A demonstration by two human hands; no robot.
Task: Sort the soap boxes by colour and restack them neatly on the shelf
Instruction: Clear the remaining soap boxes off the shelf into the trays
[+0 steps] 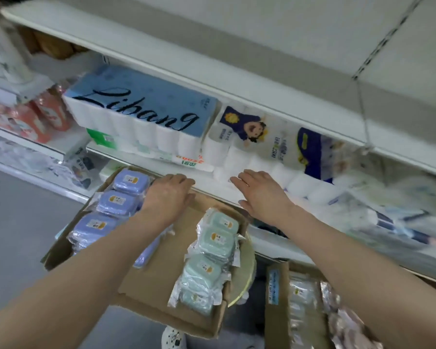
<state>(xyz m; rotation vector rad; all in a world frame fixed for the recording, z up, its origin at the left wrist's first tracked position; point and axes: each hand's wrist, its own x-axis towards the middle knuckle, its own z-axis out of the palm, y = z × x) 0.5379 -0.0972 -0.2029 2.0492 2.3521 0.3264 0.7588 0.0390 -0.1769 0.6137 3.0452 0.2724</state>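
Note:
A cardboard tray [161, 258] sits below the shelf edge. Along its left side lie several purple soap boxes [116, 200] in clear wrap. Several pale green soap boxes [209, 255] are lined up along its right side. My left hand [168, 195] hovers over the far end of the tray beside the purple boxes, fingers relaxed and holding nothing. My right hand [259, 190] reaches over the white shelf's front edge [212, 187] with fingers straight and nothing in it.
Packs of toilet paper [141, 114] fill the shelf behind my hands, more rolls [262, 157] to the right. A second cardboard box [300, 306] with wrapped goods stands at the lower right. Pink packs [35, 119] are on shelves at the left. Grey floor lies lower left.

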